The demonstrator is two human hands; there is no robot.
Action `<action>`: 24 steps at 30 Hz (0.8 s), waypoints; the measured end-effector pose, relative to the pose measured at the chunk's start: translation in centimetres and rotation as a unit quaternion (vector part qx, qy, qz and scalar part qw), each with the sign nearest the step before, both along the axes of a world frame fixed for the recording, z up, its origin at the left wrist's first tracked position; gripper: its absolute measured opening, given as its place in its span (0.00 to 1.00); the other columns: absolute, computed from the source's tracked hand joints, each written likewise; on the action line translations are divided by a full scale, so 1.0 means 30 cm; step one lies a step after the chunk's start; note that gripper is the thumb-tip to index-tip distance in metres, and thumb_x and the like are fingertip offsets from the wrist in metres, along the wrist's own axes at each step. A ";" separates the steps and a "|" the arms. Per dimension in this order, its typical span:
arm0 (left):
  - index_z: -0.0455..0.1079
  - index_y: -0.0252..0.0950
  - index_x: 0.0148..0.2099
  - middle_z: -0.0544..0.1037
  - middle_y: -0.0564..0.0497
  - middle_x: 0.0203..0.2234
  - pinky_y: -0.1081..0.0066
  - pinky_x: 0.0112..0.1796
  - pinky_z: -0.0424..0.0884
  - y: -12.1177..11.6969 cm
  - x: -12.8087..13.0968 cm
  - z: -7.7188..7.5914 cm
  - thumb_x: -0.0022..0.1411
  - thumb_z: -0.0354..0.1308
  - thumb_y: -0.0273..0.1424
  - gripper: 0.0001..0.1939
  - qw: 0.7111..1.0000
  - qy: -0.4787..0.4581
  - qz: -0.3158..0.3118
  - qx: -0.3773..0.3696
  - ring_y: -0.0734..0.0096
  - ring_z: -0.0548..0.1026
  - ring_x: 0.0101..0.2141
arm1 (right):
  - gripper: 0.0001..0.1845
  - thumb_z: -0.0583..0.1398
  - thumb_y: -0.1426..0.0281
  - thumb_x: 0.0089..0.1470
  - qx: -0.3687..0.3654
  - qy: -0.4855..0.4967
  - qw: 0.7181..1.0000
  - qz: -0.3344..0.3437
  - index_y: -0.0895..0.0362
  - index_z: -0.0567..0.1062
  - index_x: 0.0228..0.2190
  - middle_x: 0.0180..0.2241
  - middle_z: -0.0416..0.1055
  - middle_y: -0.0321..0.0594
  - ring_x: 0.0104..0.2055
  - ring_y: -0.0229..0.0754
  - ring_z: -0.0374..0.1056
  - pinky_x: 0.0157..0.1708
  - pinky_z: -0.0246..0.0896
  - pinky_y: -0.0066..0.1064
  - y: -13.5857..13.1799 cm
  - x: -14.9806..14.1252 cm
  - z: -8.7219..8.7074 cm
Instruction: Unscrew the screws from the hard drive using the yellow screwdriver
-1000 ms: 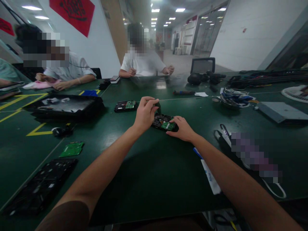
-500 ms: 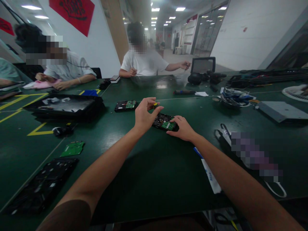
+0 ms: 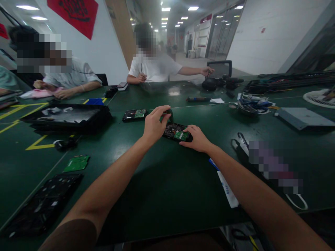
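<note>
In the middle of the table lies a hard drive (image 3: pixel 171 130), its green circuit board facing up. My right hand (image 3: pixel 195 138) grips the right end of it, thumb on the near edge and fingers over the top. Above the drive's left end is my left hand (image 3: pixel 156 122), its thumb and fingertips pinched around a small dark screwdriver (image 3: pixel 171 117) that stands roughly upright. Most of the tool, and where its tip touches, is hidden by the fingers. A second hard drive (image 3: pixel 134 114) lies just beyond my left hand.
At left are a black tray (image 3: pixel 65 116), a loose green circuit board (image 3: pixel 76 163) and a black drive-like casing (image 3: pixel 43 202). To the right are a cable bundle (image 3: pixel 252 104), a grey metal box (image 3: pixel 305 118) and a lanyard (image 3: pixel 272 164). Farther back, a pen-like tool (image 3: pixel 198 99) lies; co-workers sit across.
The yellow end of the screwdriver, visible before between my left fingers, is now hidden as those fingers have shifted. My right hand keeps its grip. The view has turned slightly right.
</note>
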State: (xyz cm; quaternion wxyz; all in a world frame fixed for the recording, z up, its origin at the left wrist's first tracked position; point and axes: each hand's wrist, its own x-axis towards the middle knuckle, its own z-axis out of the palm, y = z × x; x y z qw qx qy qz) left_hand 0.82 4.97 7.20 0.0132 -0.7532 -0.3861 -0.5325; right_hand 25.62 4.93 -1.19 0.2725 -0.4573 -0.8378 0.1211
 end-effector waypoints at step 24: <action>0.70 0.40 0.56 0.80 0.46 0.49 0.58 0.52 0.76 0.013 0.002 -0.016 0.69 0.56 0.25 0.15 1.000 0.009 -0.014 -0.025 0.62 0.79 0.48 | 0.33 0.69 0.48 0.50 -0.016 -0.003 1.000 0.001 0.49 0.73 0.53 0.59 0.64 0.48 0.63 0.60 0.59 0.61 0.58 0.57 -0.003 -0.002 0.010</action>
